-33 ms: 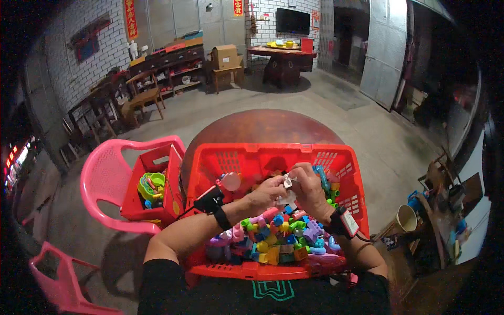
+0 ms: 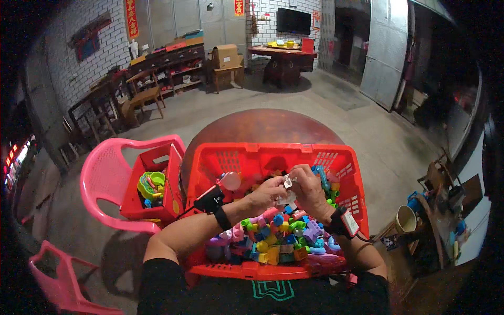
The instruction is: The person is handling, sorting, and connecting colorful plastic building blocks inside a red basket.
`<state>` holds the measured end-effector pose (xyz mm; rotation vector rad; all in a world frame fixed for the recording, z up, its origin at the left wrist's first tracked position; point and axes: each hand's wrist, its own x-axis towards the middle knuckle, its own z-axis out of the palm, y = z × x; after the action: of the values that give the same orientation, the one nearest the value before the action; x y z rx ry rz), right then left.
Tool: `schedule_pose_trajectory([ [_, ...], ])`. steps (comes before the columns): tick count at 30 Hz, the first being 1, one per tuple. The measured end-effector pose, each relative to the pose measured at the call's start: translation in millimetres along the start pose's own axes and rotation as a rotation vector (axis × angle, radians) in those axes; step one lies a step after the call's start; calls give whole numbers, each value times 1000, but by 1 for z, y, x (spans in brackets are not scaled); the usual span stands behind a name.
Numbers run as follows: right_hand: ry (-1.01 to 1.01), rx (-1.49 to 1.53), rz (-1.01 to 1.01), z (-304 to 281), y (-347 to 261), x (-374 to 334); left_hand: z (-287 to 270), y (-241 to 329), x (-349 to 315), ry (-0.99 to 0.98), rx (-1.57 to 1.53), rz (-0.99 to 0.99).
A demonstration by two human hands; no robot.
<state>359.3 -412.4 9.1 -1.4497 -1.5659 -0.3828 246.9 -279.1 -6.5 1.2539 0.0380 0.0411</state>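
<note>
Above a red plastic basket (image 2: 273,148), my left hand (image 2: 266,194) and my right hand (image 2: 310,190) are close together. Both are closed on a small, crumpled white piece (image 2: 287,200) that looks like tissue or thin cloth. Fingers cover part of it, and I cannot tell if anything is wrapped inside. Toy building blocks (image 2: 273,254) in many colours lie heaped in the basket below my wrists. A blue toy piece (image 2: 321,177) rests by the basket's far right corner, beyond my right hand.
The basket stands on a round brown table (image 2: 268,122). At left, a pink plastic chair (image 2: 107,173) carries a red box (image 2: 140,202) holding green and yellow toys. Another pink chair (image 2: 65,278) is at lower left. A cream bucket (image 2: 405,219) stands among clutter at right.
</note>
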Motion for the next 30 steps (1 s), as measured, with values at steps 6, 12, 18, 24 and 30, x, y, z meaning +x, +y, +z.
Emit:
schedule_pose_trajectory([
  [6,-72,137,97,2,8,-9,8,1,-2,146,103,-48],
  [12,-55,165,99,-1,4,-9,4,-10,1,102,327,126],
  [18,-43,241,200,1,5,-11,-2,-13,6,109,422,145],
  [24,-39,400,336,2,9,-12,-1,-15,4,154,628,298],
  [30,-53,513,477,-4,0,-9,4,-7,1,239,803,424],
])
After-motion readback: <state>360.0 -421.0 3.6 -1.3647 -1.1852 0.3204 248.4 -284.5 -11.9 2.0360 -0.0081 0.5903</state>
